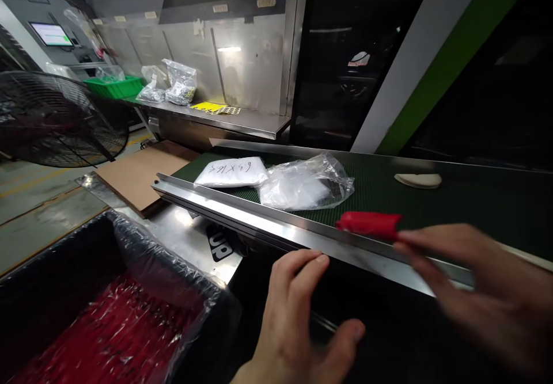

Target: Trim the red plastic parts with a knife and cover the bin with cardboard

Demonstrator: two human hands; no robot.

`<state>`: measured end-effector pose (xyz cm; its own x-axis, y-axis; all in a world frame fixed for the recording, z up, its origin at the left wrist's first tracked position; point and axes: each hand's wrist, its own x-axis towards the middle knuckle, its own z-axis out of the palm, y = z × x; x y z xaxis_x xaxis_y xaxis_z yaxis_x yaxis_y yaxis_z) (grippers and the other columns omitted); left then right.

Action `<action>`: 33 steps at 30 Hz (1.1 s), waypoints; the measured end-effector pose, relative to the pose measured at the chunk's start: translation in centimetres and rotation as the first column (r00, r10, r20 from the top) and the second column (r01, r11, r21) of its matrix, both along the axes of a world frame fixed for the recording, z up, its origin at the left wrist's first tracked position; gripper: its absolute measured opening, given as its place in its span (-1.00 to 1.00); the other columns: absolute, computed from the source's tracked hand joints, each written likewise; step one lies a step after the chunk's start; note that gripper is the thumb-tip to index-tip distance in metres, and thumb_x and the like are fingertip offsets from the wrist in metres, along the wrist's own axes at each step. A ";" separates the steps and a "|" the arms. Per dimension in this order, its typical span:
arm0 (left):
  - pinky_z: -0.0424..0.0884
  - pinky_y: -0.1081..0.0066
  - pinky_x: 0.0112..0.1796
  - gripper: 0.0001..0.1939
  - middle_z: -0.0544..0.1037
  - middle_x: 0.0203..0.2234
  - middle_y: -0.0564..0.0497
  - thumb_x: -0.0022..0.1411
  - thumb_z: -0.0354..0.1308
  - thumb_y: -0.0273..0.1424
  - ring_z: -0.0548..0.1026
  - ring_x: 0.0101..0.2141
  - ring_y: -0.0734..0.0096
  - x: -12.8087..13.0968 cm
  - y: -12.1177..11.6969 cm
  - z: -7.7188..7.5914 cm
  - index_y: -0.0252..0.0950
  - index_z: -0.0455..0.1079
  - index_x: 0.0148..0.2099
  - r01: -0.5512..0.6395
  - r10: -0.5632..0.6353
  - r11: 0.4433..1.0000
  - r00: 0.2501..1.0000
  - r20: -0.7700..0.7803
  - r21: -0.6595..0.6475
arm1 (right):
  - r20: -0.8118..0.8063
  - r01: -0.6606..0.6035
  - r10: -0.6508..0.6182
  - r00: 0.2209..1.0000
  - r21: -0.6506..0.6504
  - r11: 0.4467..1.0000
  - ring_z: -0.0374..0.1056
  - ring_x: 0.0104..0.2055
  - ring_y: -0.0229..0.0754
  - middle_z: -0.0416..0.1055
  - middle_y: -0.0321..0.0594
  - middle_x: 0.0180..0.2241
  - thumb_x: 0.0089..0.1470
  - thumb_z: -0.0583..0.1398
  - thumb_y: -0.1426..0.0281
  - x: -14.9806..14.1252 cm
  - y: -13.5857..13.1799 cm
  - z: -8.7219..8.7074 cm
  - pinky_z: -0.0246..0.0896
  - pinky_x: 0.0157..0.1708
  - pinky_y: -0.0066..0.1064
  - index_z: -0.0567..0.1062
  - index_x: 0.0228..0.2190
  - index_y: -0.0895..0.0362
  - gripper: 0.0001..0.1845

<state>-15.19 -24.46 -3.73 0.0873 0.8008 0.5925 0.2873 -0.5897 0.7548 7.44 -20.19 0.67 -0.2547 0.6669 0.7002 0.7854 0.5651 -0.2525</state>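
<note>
Right hand (470, 292) sweeps in blurred, fingertips pinching a red plastic piece (369, 224) just above the steel rail (259, 220) of the conveyor; how firmly it grips is hard to make out through the smear. Left hand (298, 320) hangs below the rail, fingers loosely spread, holding nothing, wrist cut off at the bottom edge. Beyond the rail, on the green belt (475, 200), lie a white labelled packet (231, 172), a crumpled clear bag (306, 185) and a pale flat piece (418, 180). Below the rail to the left, a black bin (52, 269) lined with film holds red parts (116, 332), their shapes unclear under the plastic.
</note>
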 end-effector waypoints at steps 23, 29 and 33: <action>0.04 0.62 -0.66 -0.54 0.11 -0.68 0.25 0.01 0.35 -0.12 0.03 -0.69 0.70 -4.4 -4.9 -4.3 -0.25 0.18 -0.29 0.441 0.403 0.486 0.653 0.641 -0.755 | 0.373 0.081 0.276 0.886 -0.709 0.700 0.36 -0.23 -0.25 0.42 -0.25 -0.31 0.19 0.18 0.20 -8.4 17.5 -4.1 0.30 -0.13 -0.27 0.46 -0.34 0.20 -0.71; 0.00 0.62 -0.65 -0.53 0.28 -0.46 0.16 0.04 0.33 -0.11 0.11 -0.66 0.73 -4.3 -5.0 -3.8 -0.26 0.20 -0.22 0.505 0.434 0.487 0.568 0.700 -0.712 | 0.303 0.105 0.164 0.939 -0.704 0.703 0.33 -0.24 -0.26 0.40 -0.24 -0.31 0.22 0.13 0.19 -7.4 17.9 -4.1 0.28 -0.14 -0.28 0.44 -0.32 0.20 -0.70; 0.00 0.60 -0.63 -0.64 0.30 -0.40 0.12 0.14 0.24 -0.17 0.13 -0.62 0.71 -4.4 -5.0 -3.1 -0.26 0.20 -0.20 0.500 0.440 0.496 0.560 0.702 -0.710 | 0.111 -0.009 0.123 0.986 -0.705 0.709 0.26 -0.39 -0.28 0.34 -0.30 -0.45 0.25 0.05 0.17 -6.7 15.5 -1.7 0.22 -0.28 -0.37 0.40 -0.38 0.17 -0.66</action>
<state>-19.60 -29.46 -6.86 0.0580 0.8792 -0.4729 -0.6327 0.3988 0.6638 0.73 -4.68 -1.00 -0.3733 0.9277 -0.0084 0.8110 0.3219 -0.4886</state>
